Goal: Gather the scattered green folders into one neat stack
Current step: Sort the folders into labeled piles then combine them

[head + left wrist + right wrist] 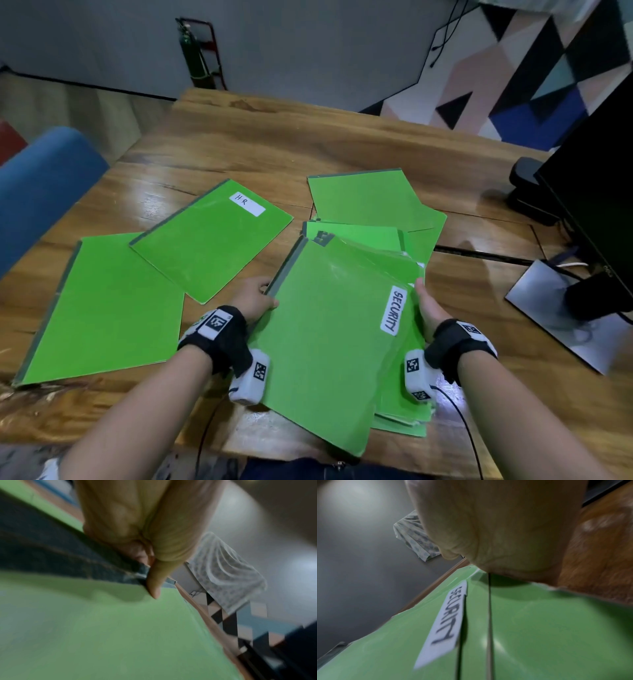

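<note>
A bundle of green folders (329, 335) is held tilted above the near edge of the wooden table (239, 144), its top folder bearing a white label (394, 310) that reads SECURITY. The left hand (253, 298) grips the bundle's dark spine edge, thumb on the top cover and fingers curled underneath. The right hand (430, 308) holds the opposite, open edge beside the label, with the thumb along it; how its fingers lie under the bundle cannot be told.

Behind the bundle, a few more green folders (370, 202) lie overlapping on the table. To the left lie 2 further ones: a folder labelled HR (212, 240), whose near corner overlaps a plain green folder (102, 308) at the table's front left.

A black monitor (596, 192) on its silver base stands at the right edge. A blue chair (41, 185) stands beside the table on the left.
</note>
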The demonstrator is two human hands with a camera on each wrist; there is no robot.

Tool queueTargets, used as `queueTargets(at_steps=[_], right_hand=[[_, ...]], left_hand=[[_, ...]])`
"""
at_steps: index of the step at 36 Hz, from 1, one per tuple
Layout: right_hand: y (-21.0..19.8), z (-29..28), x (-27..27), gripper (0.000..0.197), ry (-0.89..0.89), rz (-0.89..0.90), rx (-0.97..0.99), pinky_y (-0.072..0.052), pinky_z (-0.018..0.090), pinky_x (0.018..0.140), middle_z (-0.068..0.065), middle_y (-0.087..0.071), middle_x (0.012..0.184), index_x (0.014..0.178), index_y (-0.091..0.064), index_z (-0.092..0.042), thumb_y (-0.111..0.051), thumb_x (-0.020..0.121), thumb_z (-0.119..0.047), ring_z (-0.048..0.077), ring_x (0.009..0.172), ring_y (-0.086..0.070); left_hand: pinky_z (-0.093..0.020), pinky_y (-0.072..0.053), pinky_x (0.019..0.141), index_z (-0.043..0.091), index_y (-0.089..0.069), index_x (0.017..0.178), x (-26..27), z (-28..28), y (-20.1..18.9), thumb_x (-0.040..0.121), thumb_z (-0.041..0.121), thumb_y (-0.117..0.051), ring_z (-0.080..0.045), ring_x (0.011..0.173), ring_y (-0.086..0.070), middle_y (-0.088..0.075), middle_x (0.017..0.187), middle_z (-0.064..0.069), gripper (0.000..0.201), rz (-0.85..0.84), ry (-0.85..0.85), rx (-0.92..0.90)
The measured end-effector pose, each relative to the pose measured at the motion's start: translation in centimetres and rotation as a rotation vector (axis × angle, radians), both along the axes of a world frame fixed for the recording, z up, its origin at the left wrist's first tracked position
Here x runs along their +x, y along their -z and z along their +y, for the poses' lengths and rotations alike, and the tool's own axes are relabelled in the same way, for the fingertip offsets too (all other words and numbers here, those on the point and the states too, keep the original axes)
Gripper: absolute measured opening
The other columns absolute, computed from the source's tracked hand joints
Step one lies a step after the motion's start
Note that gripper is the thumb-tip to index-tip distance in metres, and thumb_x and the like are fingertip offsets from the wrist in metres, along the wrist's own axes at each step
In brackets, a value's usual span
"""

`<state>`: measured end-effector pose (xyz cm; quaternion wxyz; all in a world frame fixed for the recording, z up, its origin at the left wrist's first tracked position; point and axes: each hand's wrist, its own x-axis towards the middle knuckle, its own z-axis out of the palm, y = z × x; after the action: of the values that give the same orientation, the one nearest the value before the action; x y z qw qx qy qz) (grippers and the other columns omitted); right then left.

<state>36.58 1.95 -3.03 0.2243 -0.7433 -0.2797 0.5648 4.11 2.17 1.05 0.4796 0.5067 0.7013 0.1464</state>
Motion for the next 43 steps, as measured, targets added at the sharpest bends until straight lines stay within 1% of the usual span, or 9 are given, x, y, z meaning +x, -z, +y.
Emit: queueTargets(at_steps=[8, 15, 20, 26, 29, 31, 34, 37, 43], right_hand=[[1.0, 0.6, 0.3, 0.079, -0.017, -0.064, -0.001, -0.014, 0.049, 0.117, 0.013, -0.007, 0.159, 0.152, -0.008, -0.015, -0.010, 0.092, -0.066, 0.030, 0.145, -0.013], [3.6, 1.9, 1.1, 0.107, -0.084, -0.140, -0.030, -0.021, 0.051, 0.115, 0.014, -0.019, 0.156, 0.151, -0.017, -0.014, -0.025, 0.072, -0.086, 0.032, 0.141, -0.025], [5.0, 2.3, 1.3, 0.098, 0.005, -0.175, -0.009, -0.033, 0.045, 0.109, 0.015, -0.040, 0.143, 0.147, -0.022, -0.007, -0.039, 0.079, -0.075, 0.032, 0.127, -0.043], [5.4, 2.8, 0.7, 0.068, 0.081, -0.264, 0.023, -0.041, 0.027, 0.062, 0.013, -0.055, 0.106, 0.130, -0.043, -0.001, -0.059, 0.086, -0.051, 0.020, 0.073, -0.051], [6.0, 2.8, 0.5, 0.069, 0.105, -0.335, 0.020, -0.043, 0.027, 0.057, 0.015, -0.058, 0.106, 0.126, -0.045, 0.000, -0.068, 0.080, -0.045, 0.023, 0.075, -0.054], [6.1, 2.8, 0.1, 0.066, 0.112, -0.366, 0.008, -0.044, 0.026, 0.056, 0.013, -0.057, 0.100, 0.124, -0.046, -0.001, -0.069, 0.080, -0.044, 0.026, 0.080, -0.055], [5.5, 2.7, -0.5, 0.069, 0.114, -0.384, -0.017, -0.047, 0.029, 0.060, 0.014, -0.058, 0.105, 0.127, -0.042, -0.002, -0.069, 0.080, -0.046, 0.027, 0.082, -0.056], [5.5, 2.9, -0.7, 0.076, 0.101, -0.399, -0.043, -0.049, 0.032, 0.069, 0.015, -0.060, 0.113, 0.129, -0.043, -0.003, -0.068, 0.077, -0.052, 0.027, 0.083, -0.057], [5.2, 2.7, -1.0, 0.075, 0.077, -0.409, -0.038, -0.051, 0.031, 0.068, 0.015, -0.061, 0.111, 0.127, -0.045, -0.003, -0.068, 0.077, -0.053, 0.027, 0.083, -0.057]], left_hand=[[-0.037, -0.050, 0.091, 0.008, -0.046, 0.137, 3.3, -0.5, 2.0, 0.090, 0.003, -0.058, -0.029, 0.108, -0.058, -0.055, 0.132, -0.012, 0.049, 0.016, -0.247, 0.045], [-0.033, -0.054, 0.076, 0.022, -0.050, 0.136, 5.0, -0.7, 3.0, 0.095, 0.000, -0.038, -0.025, 0.090, -0.063, -0.067, 0.111, -0.007, 0.048, 0.244, -0.023, 0.115], [-0.028, -0.050, 0.063, 0.034, -0.023, 0.148, 5.6, -0.2, 2.7, 0.096, -0.002, -0.031, -0.019, 0.074, -0.059, -0.065, 0.099, -0.006, 0.064, 0.278, 0.072, 0.143], [-0.027, -0.050, 0.063, 0.035, -0.002, 0.151, 5.3, 0.7, 2.7, 0.103, 0.021, -0.031, -0.014, 0.065, -0.051, -0.057, 0.082, -0.002, 0.058, 0.318, 0.298, 0.117], [-0.032, -0.049, 0.081, 0.035, 0.009, 0.150, 3.5, 1.3, 1.6, 0.101, 0.043, -0.030, -0.021, 0.094, -0.061, -0.057, 0.127, -0.004, 0.063, 0.166, 0.291, 0.043], [-0.036, -0.045, 0.091, 0.029, 0.010, 0.151, 0.8, 2.6, 1.7, 0.099, 0.046, -0.032, -0.024, 0.110, -0.058, -0.032, 0.152, -0.011, 0.069, 0.198, 0.226, 0.044], [-0.048, -0.028, 0.112, 0.019, 0.003, 0.152, -4.1, 4.4, 2.9, 0.095, 0.050, -0.040, -0.033, 0.140, -0.028, -0.015, 0.156, -0.019, 0.077, 0.526, 0.154, 0.031], [-0.055, -0.010, 0.116, 0.012, 0.000, 0.152, -7.7, 4.5, 4.4, 0.093, 0.059, -0.033, -0.028, 0.147, -0.005, -0.001, 0.159, -0.014, 0.083, 0.778, 0.227, -0.084], [-0.051, 0.001, 0.116, 0.005, 0.001, 0.151, -7.3, 1.9, 5.5, 0.091, 0.067, -0.016, -0.028, 0.147, -0.004, 0.004, 0.158, -0.015, 0.088, 0.943, 0.404, -0.154]])
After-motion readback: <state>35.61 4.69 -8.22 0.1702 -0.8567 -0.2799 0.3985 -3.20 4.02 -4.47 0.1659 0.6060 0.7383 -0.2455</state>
